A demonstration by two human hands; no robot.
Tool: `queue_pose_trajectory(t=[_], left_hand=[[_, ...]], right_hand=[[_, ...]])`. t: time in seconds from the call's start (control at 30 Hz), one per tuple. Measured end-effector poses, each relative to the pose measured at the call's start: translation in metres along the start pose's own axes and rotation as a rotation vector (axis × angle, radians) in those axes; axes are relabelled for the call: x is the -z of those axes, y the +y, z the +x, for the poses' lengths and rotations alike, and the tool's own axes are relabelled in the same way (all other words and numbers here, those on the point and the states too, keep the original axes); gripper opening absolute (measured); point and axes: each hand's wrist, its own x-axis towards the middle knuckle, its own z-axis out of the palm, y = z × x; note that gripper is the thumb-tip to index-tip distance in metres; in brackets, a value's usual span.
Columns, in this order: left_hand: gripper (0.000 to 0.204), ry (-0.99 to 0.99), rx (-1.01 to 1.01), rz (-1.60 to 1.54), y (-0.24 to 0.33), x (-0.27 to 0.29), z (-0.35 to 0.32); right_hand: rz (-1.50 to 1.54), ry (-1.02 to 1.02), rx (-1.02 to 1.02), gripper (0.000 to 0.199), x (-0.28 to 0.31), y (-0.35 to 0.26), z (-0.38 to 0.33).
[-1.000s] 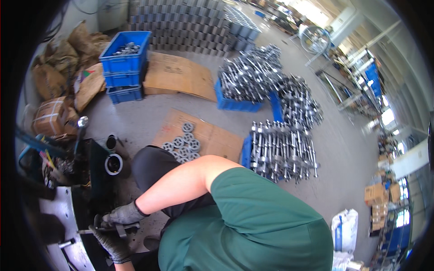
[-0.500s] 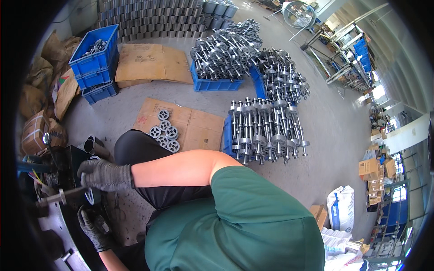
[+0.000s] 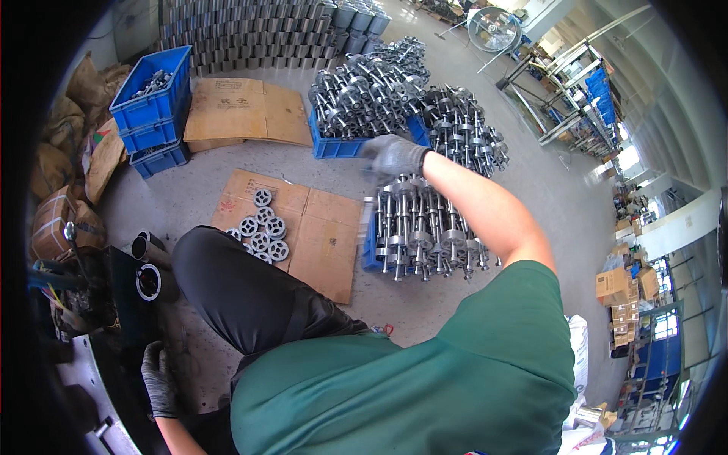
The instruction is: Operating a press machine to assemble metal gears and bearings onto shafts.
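Observation:
My right hand (image 3: pixel 398 158), in a grey glove, is stretched out over the near end of a pile of metal shafts with round flanges (image 3: pixel 421 220) at the right. Motion smears its fingers, so whether it holds a shaft does not show. A pale metal end (image 3: pixel 369 200) sticks out at the pile's left edge, just below the hand. My left hand (image 3: pixel 158 379), gloved too, hangs beside the dark machine (image 3: pixel 91 371) at the lower left. Its fingers are loosely stretched, and nothing shows in them. Two metal tubes (image 3: pixel 149 282) stand by the machine.
Several spoked metal discs (image 3: pixel 264 227) lie on flattened cardboard (image 3: pixel 326 243). Blue crates (image 3: pixel 152 98) are stacked at the far left. More shafts (image 3: pixel 364 98) fill a crate behind the near pile. Rows of metal cylinders (image 3: pixel 250 34) stand at the back.
My right hand has swung from the machine across to the shaft pile. The metal bar seen near it at the machine is gone from there. My left hand has shifted slightly.

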Motion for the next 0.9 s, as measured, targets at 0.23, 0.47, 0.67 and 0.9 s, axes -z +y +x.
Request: queue_pose_trajectory(t=[0.23,0.47,0.67,0.9], left_hand=[[0.026,-0.049,0.002,0.174,-0.019,-0.005,0.002],[0.022,-0.109,-0.084,0.36,-0.001,-0.013,-0.006],[0.021,-0.071,-0.1,0.446,-0.008,-0.01,-0.008],[0.023,-0.071,-0.09,0.467,0.002,-0.011,-0.015]], right_hand=[[-0.581,0.034,-0.072,0.043,0.02,0.19,0.01],[-0.154,0.17,-0.384,0.062,0.0,0.235,-0.009],[-0.206,0.24,-0.415,0.067,-0.025,0.26,-0.012],[-0.453,0.345,-0.44,0.057,-0.039,0.249,-0.011]])
